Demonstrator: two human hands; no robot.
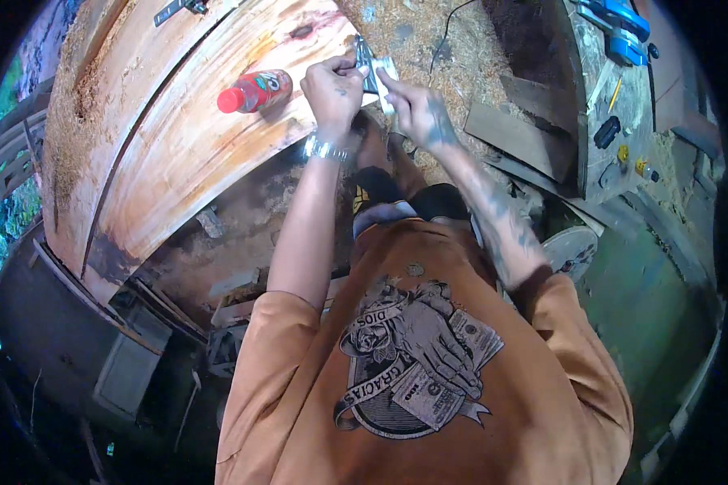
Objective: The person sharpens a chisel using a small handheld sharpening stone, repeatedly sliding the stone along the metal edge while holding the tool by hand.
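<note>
My left hand [334, 93], wearing a metal watch, is closed at the right end of a large wooden slab. Its fingertips grip a dark, narrow metal tool [366, 63], whose exact kind I cannot make out. Close beside it my right hand [422, 117] pinches a flat, whitish piece [385, 81] between thumb and fingers. That piece lies right against the dark tool, and whether it is paper or a sanding pad does not show. On the pale, streaked slab [194, 153], left of my left hand, a red plastic bottle [255, 91] rests on its side.
A bench [603, 89] at the right carries a blue power tool [623, 32], a pencil [615, 94] and a black object [607, 132]. Boards [522, 141] lean below it. Sawdust covers the ground [453, 48]. Another dark tool [178, 10] lies at the slab's far left.
</note>
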